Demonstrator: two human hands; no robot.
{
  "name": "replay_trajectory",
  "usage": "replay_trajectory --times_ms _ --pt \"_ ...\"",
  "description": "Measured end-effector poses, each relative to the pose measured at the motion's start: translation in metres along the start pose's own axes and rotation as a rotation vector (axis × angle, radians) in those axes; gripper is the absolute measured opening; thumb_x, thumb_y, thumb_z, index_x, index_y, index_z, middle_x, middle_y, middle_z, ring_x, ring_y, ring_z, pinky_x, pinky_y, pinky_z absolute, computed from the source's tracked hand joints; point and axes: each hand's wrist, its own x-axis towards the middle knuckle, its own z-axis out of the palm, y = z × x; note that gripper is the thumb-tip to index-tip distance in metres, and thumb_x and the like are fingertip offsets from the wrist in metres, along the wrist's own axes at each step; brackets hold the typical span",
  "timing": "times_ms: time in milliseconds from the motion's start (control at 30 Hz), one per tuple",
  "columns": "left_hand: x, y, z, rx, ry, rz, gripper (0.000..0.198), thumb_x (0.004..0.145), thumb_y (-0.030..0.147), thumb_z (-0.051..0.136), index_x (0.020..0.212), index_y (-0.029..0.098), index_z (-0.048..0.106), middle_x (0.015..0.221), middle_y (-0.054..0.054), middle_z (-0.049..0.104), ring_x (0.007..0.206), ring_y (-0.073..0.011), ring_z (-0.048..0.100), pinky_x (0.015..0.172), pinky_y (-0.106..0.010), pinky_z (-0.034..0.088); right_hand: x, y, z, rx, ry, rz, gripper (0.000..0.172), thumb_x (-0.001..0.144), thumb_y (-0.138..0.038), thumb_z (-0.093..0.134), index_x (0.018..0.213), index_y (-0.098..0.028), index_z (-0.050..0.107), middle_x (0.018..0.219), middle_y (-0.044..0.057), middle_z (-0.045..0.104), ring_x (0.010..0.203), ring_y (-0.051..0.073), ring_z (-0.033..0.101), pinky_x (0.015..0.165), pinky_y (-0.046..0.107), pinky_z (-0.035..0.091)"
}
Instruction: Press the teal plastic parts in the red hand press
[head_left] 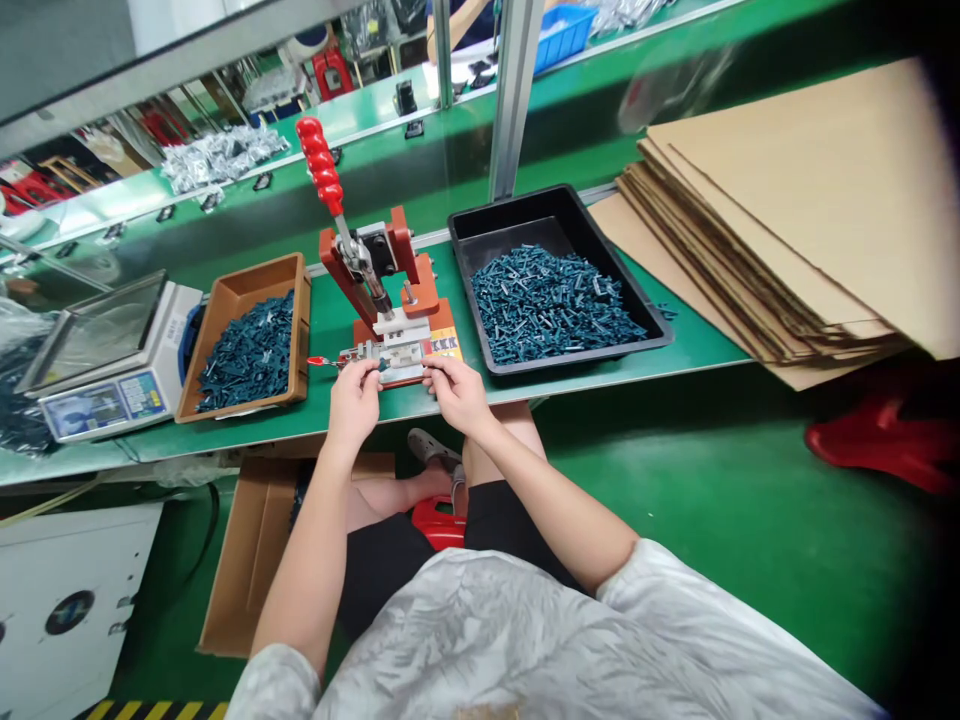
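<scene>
The toggle press (pixel 373 285) stands on the green worktop (pixel 337 330), its red-gripped lever (pixel 321 165) tilted up and its ram clear above a pale metal jig (pixel 397 362). Both hands are at the front of the press. The left hand (pixel 354 402) has its fingers (pixel 370 369) pinched together at the jig's left edge, and the right hand (pixel 457 393) has its fingers (pixel 433 367) drawn narrow at the jig's right edge; whatever they may pinch is too small to make out. A short red-tipped pin (pixel 319 361) sticks out left of the press, just beside the left hand. Further left of the press, a brown tray (pixel 300 330) holds a heap of dark teal plastic parts (pixel 247 350), with a digital scale (pixel 112 365) beyond it. Right of the press, a black tray (pixel 525 215) holds a larger heap of the same parts, and a stack of corrugated cardboard sheets (pixel 780 220) lies further right.
</scene>
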Motion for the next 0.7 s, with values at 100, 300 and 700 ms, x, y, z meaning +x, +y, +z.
replay_trajectory --times_ms 100,300,700 --pt "0.011 0.01 -0.01 0.194 -0.036 0.133 0.031 0.093 0.024 0.052 0.116 0.017 0.071 0.107 -0.01 0.071 0.099 -0.023 0.068 0.095 -0.035 0.054 0.0 0.005 0.003 0.114 0.0 0.079 0.034 0.1 -0.046 0.055 0.121 -0.022 0.065 0.097 0.007 0.074 0.082 0.019 0.073 0.071 0.032 0.062" --pt "0.034 0.015 -0.009 0.332 -0.052 0.12 0.023 0.09 0.028 0.061 0.105 0.017 0.075 0.092 -0.008 0.071 0.085 -0.0232 0.063 0.086 -0.036 0.052 0.004 0.002 -0.001 -0.063 0.051 -0.033 0.021 0.098 -0.038 0.059 0.101 -0.023 0.073 0.103 0.007 0.074 0.099 0.023 0.07 0.093 0.04 0.059" --pt "0.049 0.012 0.02 0.54 -0.137 0.213 0.024 0.095 0.026 0.052 0.1 0.017 0.073 0.119 -0.017 0.065 0.115 -0.0361 0.056 0.098 -0.05 0.045 0.0 0.004 0.003 0.034 0.05 0.081 0.022 0.093 -0.041 0.061 0.103 -0.021 0.065 0.089 0.005 0.072 0.078 0.02 0.072 0.073 0.033 0.061"
